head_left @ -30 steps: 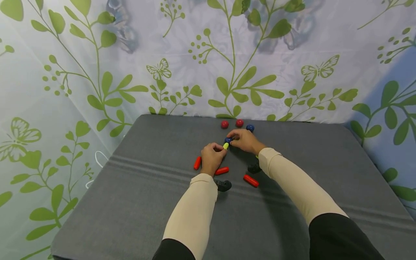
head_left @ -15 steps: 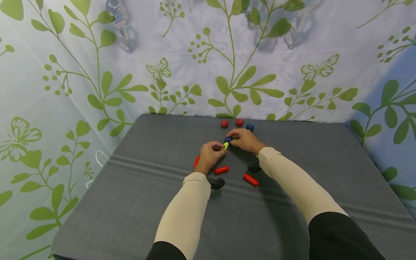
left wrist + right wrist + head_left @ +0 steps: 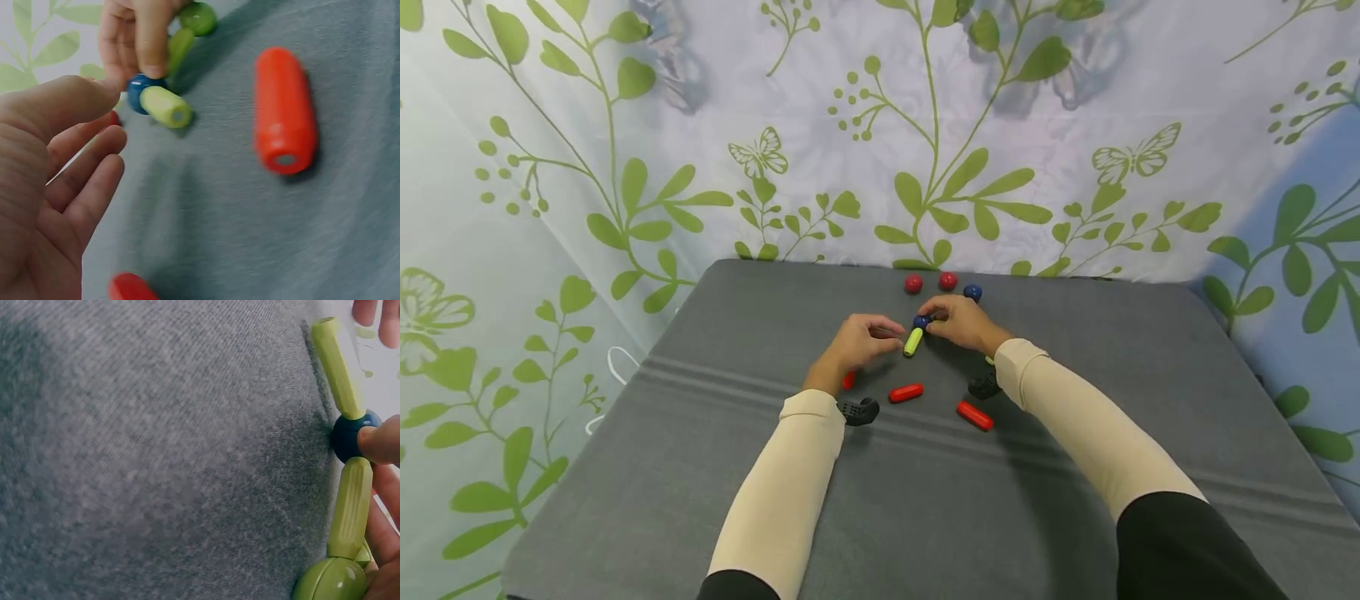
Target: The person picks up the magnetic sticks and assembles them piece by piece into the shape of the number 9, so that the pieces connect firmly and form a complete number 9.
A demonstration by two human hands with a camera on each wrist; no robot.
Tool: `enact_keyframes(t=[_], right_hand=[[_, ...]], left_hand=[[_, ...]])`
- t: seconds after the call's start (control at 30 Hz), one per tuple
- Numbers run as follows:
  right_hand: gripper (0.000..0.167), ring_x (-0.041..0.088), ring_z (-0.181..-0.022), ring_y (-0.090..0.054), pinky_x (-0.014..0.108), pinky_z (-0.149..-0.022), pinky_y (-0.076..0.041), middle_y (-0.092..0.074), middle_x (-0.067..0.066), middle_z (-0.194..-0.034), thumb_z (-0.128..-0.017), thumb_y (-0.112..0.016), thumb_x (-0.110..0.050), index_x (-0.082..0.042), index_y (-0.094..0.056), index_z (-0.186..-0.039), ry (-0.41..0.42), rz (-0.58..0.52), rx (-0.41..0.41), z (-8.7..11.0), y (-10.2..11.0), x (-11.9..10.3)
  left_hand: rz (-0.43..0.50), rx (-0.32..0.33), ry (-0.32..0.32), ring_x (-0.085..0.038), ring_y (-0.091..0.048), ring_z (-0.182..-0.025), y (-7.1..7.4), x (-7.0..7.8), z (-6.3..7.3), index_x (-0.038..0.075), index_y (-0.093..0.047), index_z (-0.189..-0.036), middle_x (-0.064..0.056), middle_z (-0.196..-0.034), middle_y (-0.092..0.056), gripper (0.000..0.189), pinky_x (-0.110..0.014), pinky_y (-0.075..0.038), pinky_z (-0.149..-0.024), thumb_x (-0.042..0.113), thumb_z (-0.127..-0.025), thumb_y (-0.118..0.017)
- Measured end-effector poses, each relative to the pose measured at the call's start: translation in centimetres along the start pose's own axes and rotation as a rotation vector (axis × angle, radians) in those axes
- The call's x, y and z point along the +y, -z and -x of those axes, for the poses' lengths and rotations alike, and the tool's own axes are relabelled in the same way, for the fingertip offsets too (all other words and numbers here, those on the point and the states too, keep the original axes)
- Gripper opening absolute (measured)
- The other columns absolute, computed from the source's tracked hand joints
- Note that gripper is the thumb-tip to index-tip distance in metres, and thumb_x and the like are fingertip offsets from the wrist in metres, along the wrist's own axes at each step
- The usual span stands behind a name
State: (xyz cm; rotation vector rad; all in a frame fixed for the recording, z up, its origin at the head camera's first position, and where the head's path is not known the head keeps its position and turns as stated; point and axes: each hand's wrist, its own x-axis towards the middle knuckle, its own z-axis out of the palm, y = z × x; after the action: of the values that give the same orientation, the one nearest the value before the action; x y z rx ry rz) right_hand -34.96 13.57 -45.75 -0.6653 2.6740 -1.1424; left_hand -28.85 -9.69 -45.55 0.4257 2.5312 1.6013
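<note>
My right hand (image 3: 964,321) pinches a dark blue ball (image 3: 345,437) between thumb and fingers. A yellow-green rod (image 3: 340,369) joins the ball on one side, its far end free. On the other side a second yellow-green rod (image 3: 350,509) runs from the ball to a green ball (image 3: 330,581), close by the right hand's fingers. My left hand (image 3: 856,343) holds nothing; its thumb and fingers are spread apart, just left of the first rod. In the left wrist view, a pale end disc shows on that rod.
Red rods lie nearer me on the grey table (image 3: 715,467), one (image 3: 906,392) in the middle, another (image 3: 974,415) to the right, a third (image 3: 848,381) partly behind the left wrist. Two red balls (image 3: 913,283) and another blue ball (image 3: 972,292) sit at the back, before a leaf-patterned curtain.
My left hand has let go of the yellow-green rod and drawn back to the left, its fingers opening. The right hand has stayed on the blue ball; the view has shifted slightly.
</note>
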Motion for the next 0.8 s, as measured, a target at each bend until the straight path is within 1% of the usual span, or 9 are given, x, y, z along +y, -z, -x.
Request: enact_keyframes(t=[0.1,0.2,0.27,0.37,0.5,0.63,0.73,0.8], right_hand=[[0.025,0.031,-0.116,-0.062,0.047,-0.090,-0.052,-0.068,0.009,-0.121,-0.093,-0.073,-0.007,-0.009,-0.073,-0.117,0.015,0.004,0.008,0.1,0.1,-0.1],[0.027,0.032,-0.120,-0.060,0.048,-0.098,-0.049,-0.067,0.009,-0.124,-0.093,-0.074,-0.008,-0.008,-0.072,-0.120,0.050,0.021,0.018,0.3,0.2,-0.3],[0.029,0.032,-0.123,-0.058,0.048,-0.102,-0.046,-0.066,0.008,-0.125,-0.094,-0.073,-0.010,-0.008,-0.070,-0.123,0.077,0.031,0.023,0.6,0.2,-0.7],[0.028,0.031,-0.121,-0.058,0.048,-0.103,-0.045,-0.065,0.009,-0.122,-0.094,-0.074,-0.011,-0.007,-0.071,-0.121,0.125,0.039,0.041,1.6,0.5,-1.4],[0.025,0.035,-0.114,-0.061,0.051,-0.099,-0.048,-0.066,0.013,-0.116,-0.091,-0.076,-0.008,-0.003,-0.072,-0.116,0.214,0.044,0.042,3.7,0.5,-2.4],[0.025,0.035,-0.110,-0.063,0.051,-0.094,-0.050,-0.067,0.011,-0.113,-0.090,-0.077,-0.007,-0.002,-0.071,-0.114,0.274,0.044,-0.012,5.6,-0.1,-3.5],[0.027,0.033,-0.110,-0.063,0.051,-0.093,-0.050,-0.067,0.007,-0.114,-0.090,-0.078,-0.009,-0.003,-0.070,-0.115,0.294,0.039,-0.064,6.8,-0.7,-4.1],[0.027,0.032,-0.110,-0.062,0.050,-0.094,-0.050,-0.068,0.006,-0.115,-0.091,-0.077,-0.009,-0.003,-0.070,-0.116,0.300,0.027,-0.088,7.5,-1.1,-4.2]], left_hand=[[-0.012,-0.013,-0.033,-0.021,-0.070,-0.104,0.8,0.5,-0.2,0.000,-0.075,-0.113,-0.012,-0.115,-0.072,0.024,-0.039,-0.054,-0.091,0.005,-0.090,-0.077],[-0.018,-0.030,-0.058,-0.022,-0.070,-0.105,1.1,1.0,-0.5,0.001,-0.075,-0.114,-0.011,-0.116,-0.072,0.024,-0.039,-0.054,-0.091,0.007,-0.091,-0.076],[-0.027,-0.046,-0.064,-0.022,-0.069,-0.106,1.2,1.1,-0.7,0.001,-0.075,-0.115,-0.011,-0.117,-0.071,0.025,-0.039,-0.054,-0.091,0.008,-0.092,-0.076],[-0.065,-0.067,-0.056,-0.023,-0.068,-0.107,1.1,1.3,-1.3,0.002,-0.074,-0.117,-0.011,-0.119,-0.071,0.025,-0.040,-0.054,-0.090,0.008,-0.092,-0.076],[-0.132,-0.083,-0.059,-0.024,-0.067,-0.109,0.9,1.2,-2.0,0.004,-0.074,-0.118,-0.012,-0.120,-0.070,0.027,-0.042,-0.054,-0.091,0.009,-0.092,-0.076],[-0.188,-0.091,-0.107,-0.026,-0.066,-0.111,0.7,0.9,-2.7,0.005,-0.073,-0.121,-0.011,-0.122,-0.069,0.029,-0.043,-0.054,-0.091,0.010,-0.092,-0.075],[-0.224,-0.091,-0.151,-0.027,-0.064,-0.112,0.6,0.9,-3.2,0.005,-0.072,-0.122,-0.009,-0.123,-0.068,0.030,-0.043,-0.053,-0.093,0.010,-0.092,-0.075],[-0.238,-0.091,-0.177,-0.028,-0.063,-0.114,0.4,1.0,-3.4,0.005,-0.072,-0.122,-0.008,-0.124,-0.067,0.031,-0.043,-0.052,-0.095,0.009,-0.092,-0.075]])
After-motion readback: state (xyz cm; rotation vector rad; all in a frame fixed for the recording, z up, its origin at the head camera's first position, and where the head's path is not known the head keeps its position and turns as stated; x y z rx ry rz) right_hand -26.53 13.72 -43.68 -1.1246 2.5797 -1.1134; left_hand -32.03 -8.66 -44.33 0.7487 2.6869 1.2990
